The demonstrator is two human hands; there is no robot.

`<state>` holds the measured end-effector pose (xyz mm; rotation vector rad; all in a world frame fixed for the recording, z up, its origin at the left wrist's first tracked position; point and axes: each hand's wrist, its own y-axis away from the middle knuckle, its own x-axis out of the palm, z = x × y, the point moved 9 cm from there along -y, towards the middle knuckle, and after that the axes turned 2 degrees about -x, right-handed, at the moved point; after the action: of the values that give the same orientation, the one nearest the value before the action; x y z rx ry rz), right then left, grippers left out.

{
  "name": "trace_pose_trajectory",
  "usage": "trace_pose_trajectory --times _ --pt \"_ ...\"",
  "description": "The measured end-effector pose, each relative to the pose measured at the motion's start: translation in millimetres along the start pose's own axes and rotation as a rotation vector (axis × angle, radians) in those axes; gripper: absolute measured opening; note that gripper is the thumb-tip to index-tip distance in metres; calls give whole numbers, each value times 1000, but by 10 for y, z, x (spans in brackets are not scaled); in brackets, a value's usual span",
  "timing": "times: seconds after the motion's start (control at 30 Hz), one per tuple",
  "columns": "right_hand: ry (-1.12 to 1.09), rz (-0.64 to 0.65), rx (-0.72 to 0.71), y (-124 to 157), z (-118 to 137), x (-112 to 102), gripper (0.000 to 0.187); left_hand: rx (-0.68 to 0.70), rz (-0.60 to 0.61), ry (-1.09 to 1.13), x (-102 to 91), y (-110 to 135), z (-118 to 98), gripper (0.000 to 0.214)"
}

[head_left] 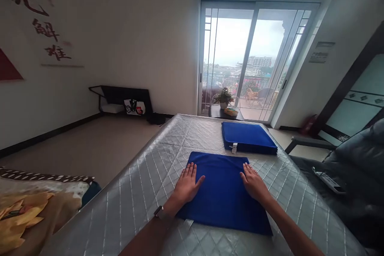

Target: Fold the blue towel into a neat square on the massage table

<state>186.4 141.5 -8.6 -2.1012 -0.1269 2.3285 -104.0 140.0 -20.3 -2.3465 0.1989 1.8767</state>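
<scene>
A folded blue cloth lies flat on a table with a silvery quilted cover. My left hand rests on its left edge, palm down, fingers stretched forward and thumb out to the side. On the right edge, my right hand lies flat too, its fingers pointing to the far corner. A small white tag sticks out at the near left edge of the cloth. Beyond it sits a stack of folded blue cloths, with a white tag hanging at its front.
A black armchair holding a white power strip stands on the right. At the lower left is yellow cloth on another surface. A potted plant stands on a small dark table before the sliding glass door.
</scene>
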Motion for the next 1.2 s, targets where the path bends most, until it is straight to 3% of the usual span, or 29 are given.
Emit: trace_pose_trajectory --times 0.1,0.2,0.4,0.6,0.63,0.7,0.87,0.97,1.07,1.13,1.2 --pt "1 17 -3 -239 25 -48 65 0 -12 -9 40 -22 29 87" --pt "-6 24 47 -374 -21 47 66 -4 1 -20 81 -39 57 86" --pt "-42 -34 108 -368 -105 162 66 12 41 -26 102 -41 72 87" --pt "-59 -55 127 -327 -84 75 64 -39 -73 -97 7 -123 211 88" --pt "-63 -58 127 -322 -76 63 64 -11 -91 -104 -12 -144 133 87" --pt "-67 -64 125 -313 -66 43 64 120 -88 -104 -15 -183 -218 84" --pt "-39 -43 35 -293 -25 61 62 507 -84 -41 71 -322 -1669 73" --pt "-6 -25 -9 -289 -35 112 63 519 -105 15 166 -582 -2192 69" --pt "-4 -24 2 -305 -61 132 63 437 -70 37 286 -820 -2194 68" --pt "-10 -31 25 -318 -65 116 62 388 -63 34 305 -886 -1967 70" --pt "-13 -41 44 -327 -57 93 63 328 -63 23 264 -893 -1606 73"
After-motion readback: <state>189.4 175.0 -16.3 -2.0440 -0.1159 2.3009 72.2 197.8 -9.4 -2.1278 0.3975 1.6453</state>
